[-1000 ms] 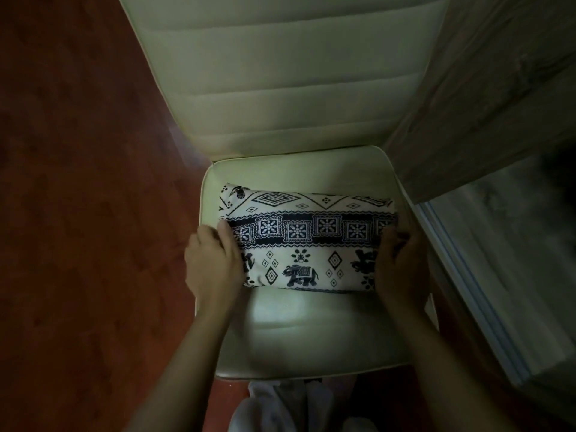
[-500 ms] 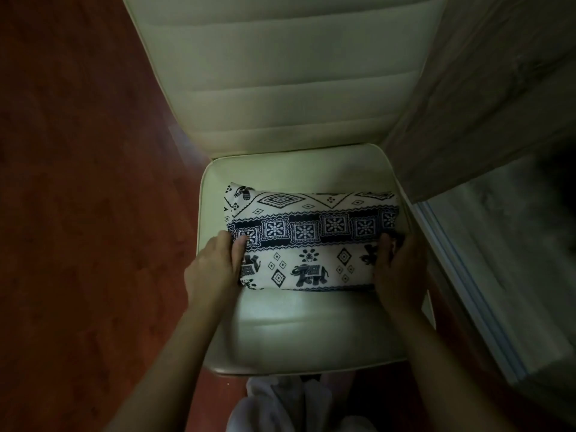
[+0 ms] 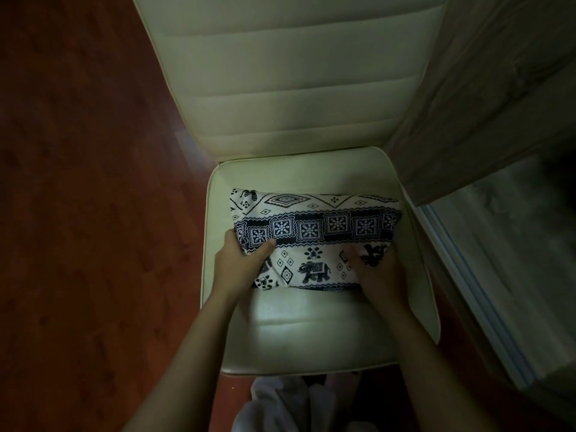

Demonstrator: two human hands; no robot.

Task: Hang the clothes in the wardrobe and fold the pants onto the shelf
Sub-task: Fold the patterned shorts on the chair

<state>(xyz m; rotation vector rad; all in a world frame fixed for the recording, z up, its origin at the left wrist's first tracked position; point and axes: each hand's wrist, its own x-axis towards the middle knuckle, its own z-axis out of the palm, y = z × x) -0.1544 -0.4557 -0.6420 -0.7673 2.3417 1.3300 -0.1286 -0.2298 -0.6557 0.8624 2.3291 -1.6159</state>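
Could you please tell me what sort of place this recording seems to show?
Probably a home, perhaps a bedroom: a cream padded chair stands on a reddish wood floor beside a wood-grain panel, maybe a wardrobe, with folded patterned pants on its seat.

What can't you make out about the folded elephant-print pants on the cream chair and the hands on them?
Head view only:
Near corners of the white and navy elephant-print pants: covered by the left hand and right hand.
Grip of the right hand: fingers dim and blurred.
The white cloth below the cream padded chair: cut off by the bottom edge.
Underside of the pants: hidden against the seat.
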